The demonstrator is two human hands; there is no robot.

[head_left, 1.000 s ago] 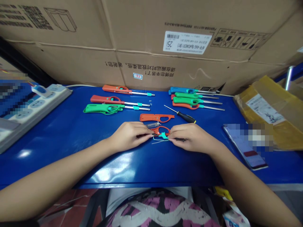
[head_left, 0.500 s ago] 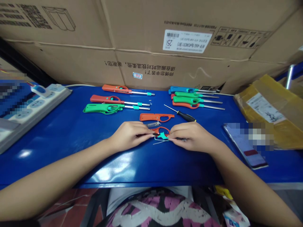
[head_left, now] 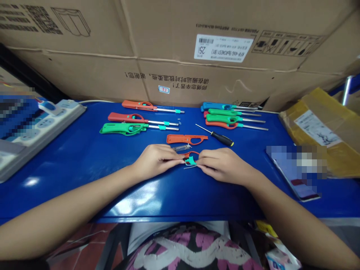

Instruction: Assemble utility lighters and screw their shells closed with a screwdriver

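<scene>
On the blue table point(head_left: 84, 161) my left hand point(head_left: 156, 159) and my right hand point(head_left: 221, 163) meet over an opened orange lighter body point(head_left: 189, 153) with a teal trigger piece point(head_left: 191, 161). Both hands have their fingers pinched on its small parts; a thin wire point(head_left: 190, 167) pokes out beneath. Just beyond lies the other orange shell half point(head_left: 186, 139). A black-handled screwdriver point(head_left: 218, 136) rests behind my right hand.
Three long-nosed lighters, orange, red and green point(head_left: 135, 120), lie at the back left; several more point(head_left: 229, 116) at the back right. A power strip point(head_left: 42, 120) sits far left, a phone point(head_left: 298, 176) and a yellow parcel point(head_left: 320, 127) at right. Cardboard boxes point(head_left: 180, 48) wall the back.
My right hand has slid a little left, closing in on the teal piece; the dark rod that showed under it is hidden. The left hand has barely moved.
</scene>
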